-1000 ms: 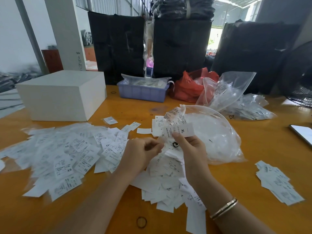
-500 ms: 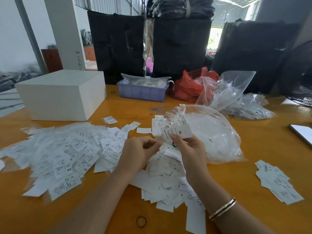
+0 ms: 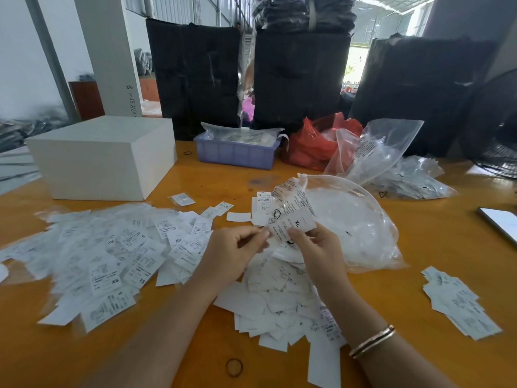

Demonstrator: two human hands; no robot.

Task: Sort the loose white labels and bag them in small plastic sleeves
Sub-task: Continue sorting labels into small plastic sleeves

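My right hand point(image 3: 316, 253) pinches a white label marked XL point(image 3: 299, 222) above the middle of the orange table point(image 3: 419, 247). My left hand point(image 3: 232, 253) pinches the thin clear edge right beside that label, fingertips almost meeting the right hand's. A wide spread of bagged labels point(image 3: 106, 253) lies to the left. Under my wrists sits a heap of loose white labels point(image 3: 282, 298). A large clear plastic bag point(image 3: 349, 222) with an open mouth lies just behind my right hand.
A white box point(image 3: 103, 158) stands at the back left, a blue tray point(image 3: 237, 154) and a red bag point(image 3: 316, 144) behind centre. Another clear bag point(image 3: 375, 149) leans at the back right. A small label stack point(image 3: 458, 301) lies right; a phone point(image 3: 500, 222) at the edge.
The XL label in my right hand has tilted and dropped slightly toward my left hand, whose fingertips have closed in on it. The piles have not moved.
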